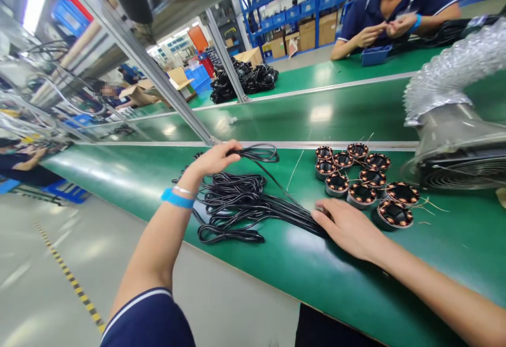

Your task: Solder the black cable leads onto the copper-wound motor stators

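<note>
A looped black cable (261,153) extends from the fingers of my left hand (216,158), which is closed on it above the far side of a cable pile. From that loop a strand runs down to the right toward my right hand (348,225). My right hand lies over the gathered ends of the black cable bundle (237,199), its thumb and fingers curled together. What exactly sits in its grasp is partly hidden under the palm. Several motor stators (362,193) with copper windings stand just beyond my right hand.
A fume extractor (454,146) with a silver flexible duct (446,67) stands at the right. Metal frame posts (158,73) rise behind the green bench (276,273). Across the line, a co-worker (395,20) handles something small near a blue bin (375,56). Black cables (247,78) are heaped there.
</note>
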`<action>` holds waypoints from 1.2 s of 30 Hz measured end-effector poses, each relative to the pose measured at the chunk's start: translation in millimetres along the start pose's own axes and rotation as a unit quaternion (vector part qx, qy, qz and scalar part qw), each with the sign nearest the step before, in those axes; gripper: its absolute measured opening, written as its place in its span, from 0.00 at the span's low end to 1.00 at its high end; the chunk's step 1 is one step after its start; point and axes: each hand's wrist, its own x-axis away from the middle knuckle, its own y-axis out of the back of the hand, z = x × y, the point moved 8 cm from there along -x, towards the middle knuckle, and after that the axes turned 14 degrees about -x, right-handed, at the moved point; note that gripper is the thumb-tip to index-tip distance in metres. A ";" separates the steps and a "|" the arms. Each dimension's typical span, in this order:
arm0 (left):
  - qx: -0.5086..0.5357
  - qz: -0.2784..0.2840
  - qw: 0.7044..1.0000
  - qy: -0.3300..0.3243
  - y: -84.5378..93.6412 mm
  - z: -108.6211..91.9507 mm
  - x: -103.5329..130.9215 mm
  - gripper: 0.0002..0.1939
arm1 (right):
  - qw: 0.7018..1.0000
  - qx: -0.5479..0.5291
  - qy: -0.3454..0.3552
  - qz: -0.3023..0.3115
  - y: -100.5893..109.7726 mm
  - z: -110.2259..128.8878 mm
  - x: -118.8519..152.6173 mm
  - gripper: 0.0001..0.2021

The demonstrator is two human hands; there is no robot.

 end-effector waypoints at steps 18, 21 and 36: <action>-0.173 -0.049 0.984 -0.013 12.6 -101.8 87.9 0.09 | 0.917 0.294 0.241 -0.118 51.8 38.2 90.1 0.11; -0.091 -0.015 0.994 -0.064 -18.0 -159.9 79.5 0.15 | 0.892 0.328 0.294 -0.106 28.3 17.5 93.1 0.11; 0.067 -0.055 0.956 -0.280 -70.6 -402.7 16.1 0.16 | 0.899 0.200 0.287 -0.262 107.0 -43.6 211.5 0.10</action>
